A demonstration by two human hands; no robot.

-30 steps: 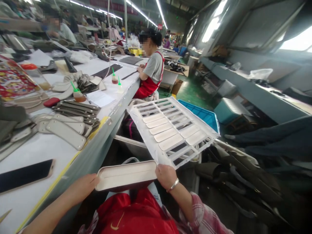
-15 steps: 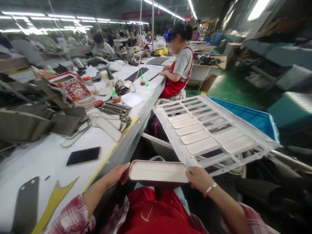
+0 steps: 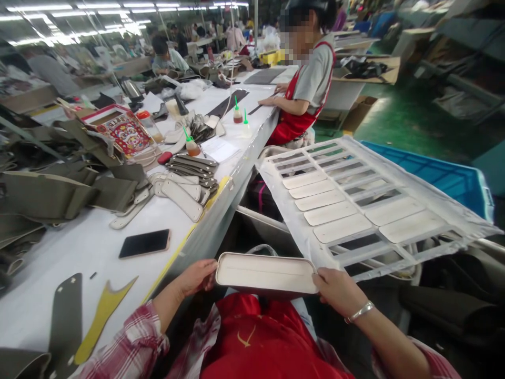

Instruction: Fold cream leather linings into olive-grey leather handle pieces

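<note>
Over my lap is an oblong cream piece (image 3: 266,272) with rounded ends, a thin raised rim and a darker side below; it looks like a bag base. My left hand (image 3: 200,276) is closed on its left end, thumb and fingers at the rim. At the right end, my right hand (image 3: 335,287) grips it with the thumb on the edge. A faint line runs along the cream face. Just beyond my right hand lies a white slotted frame (image 3: 339,258) carrying several cream oblong panels (image 3: 341,227).
On the white table (image 3: 106,289) at left lie a phone (image 3: 144,243), a yellow piece (image 3: 103,318), dark olive pieces (image 3: 51,189) and stacked straps (image 3: 193,171). Small glue bottles (image 3: 192,146) stand farther back. A blue crate (image 3: 437,176) is behind the frame. A co-worker (image 3: 303,89) works at the table.
The view has shifted, so the table, frame and co-worker sit differently in the picture. Both hands keep hold of the cream piece, which now shows slightly tilted, its right end lower.
</note>
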